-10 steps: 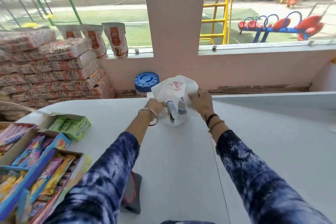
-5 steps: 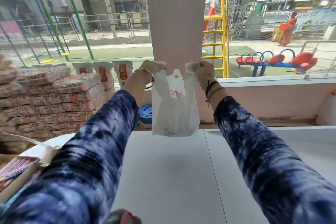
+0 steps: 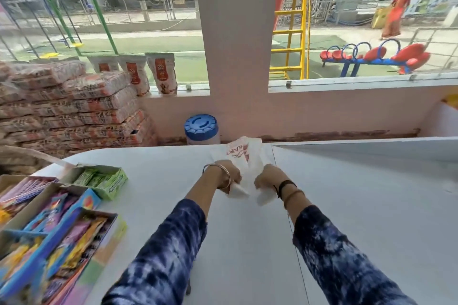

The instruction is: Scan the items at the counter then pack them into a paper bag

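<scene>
Several open cardboard display boxes of bright sweet packets (image 3: pixel 47 225) sat at the far left of the pale grey surface (image 3: pixel 359 205), mouths upward, presumably so a customer could pick from them. Just behind them stood an open green carton of small green packs (image 3: pixel 99 178), well clear of the working area. Toward the middle, the left hand (image 3: pixel 229 176) was closed on the near left edge of a thin white bag with red lettering (image 3: pixel 245 156), which lay flat on the surface with its far end pointing at the wall. The right hand (image 3: pixel 266 179) pinched the near right edge in the same way, the two hands close together but not touching. Gripping both sides of the mouth likely served to keep the bag shut and steady; its contents could not be seen. Behind it, beyond the surface, stood a blue-lidded plastic jar (image 3: pixel 201 127).
</scene>
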Demonstrator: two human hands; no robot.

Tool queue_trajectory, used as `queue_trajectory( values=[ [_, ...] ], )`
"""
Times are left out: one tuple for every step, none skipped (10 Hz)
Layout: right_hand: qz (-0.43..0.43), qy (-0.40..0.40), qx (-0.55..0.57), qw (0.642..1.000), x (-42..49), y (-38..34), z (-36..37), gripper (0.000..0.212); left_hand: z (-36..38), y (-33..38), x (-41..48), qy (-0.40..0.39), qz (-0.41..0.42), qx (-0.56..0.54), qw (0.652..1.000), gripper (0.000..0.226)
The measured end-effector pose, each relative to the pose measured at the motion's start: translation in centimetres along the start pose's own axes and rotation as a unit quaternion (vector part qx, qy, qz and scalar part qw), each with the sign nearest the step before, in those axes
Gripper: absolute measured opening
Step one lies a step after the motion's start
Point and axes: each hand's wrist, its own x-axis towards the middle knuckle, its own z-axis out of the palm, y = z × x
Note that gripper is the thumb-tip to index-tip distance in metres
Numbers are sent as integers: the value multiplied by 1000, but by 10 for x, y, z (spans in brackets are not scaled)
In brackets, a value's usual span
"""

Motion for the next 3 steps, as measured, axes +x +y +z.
queue_trajectory(
  values=[
    [40,-68,-35,996,-9,22,39,33,50,-37,-2,-60,-16,111,992,38],
    [43,-72,-103,991,-14,29,51,31,62,-52,7,-114,-89,50,988,48],
    [6,50,-148,988,-20,12,32,32,43,-42,5,-84,-66,48,993,45]
  ],
)
